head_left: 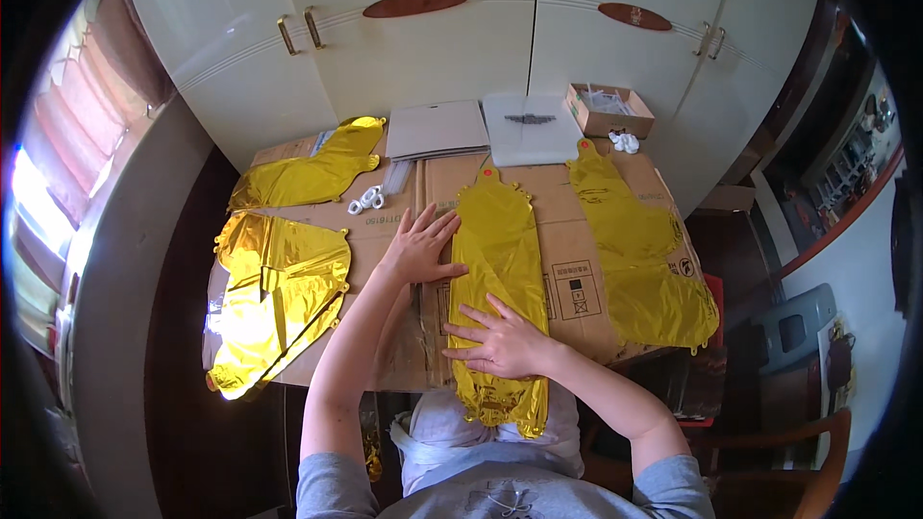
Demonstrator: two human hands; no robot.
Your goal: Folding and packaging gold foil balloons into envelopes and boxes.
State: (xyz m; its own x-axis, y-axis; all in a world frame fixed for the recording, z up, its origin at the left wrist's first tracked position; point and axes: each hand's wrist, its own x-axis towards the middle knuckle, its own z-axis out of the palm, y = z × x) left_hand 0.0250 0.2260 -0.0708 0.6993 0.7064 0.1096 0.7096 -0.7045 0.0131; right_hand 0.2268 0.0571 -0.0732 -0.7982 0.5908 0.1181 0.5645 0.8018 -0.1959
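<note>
Where both bare hands lie, I log one long gold foil piece, flat on the cardboard, its near end hanging over the lap; a small red tab marks its far end. Left hand: fingers loosely spread, fingertips and thumb at the foil's left edge, nothing gripped. Right hand: palm down on the foil's nearer half, fingers wide, nothing gripped.

Other foil, by my count: an upper-left gold piece, a lower-left gold piece, a far-right gold piece.

Markings: green lettering on the cardboard; a black-lined label block right of the long foil; a black symbol by the far-right piece; a dark winged emblem on a pale flat item; an oval plaque, its marks too small for me to read.

Also listed: flat grey stack, open box, white rings left of centre.
</note>
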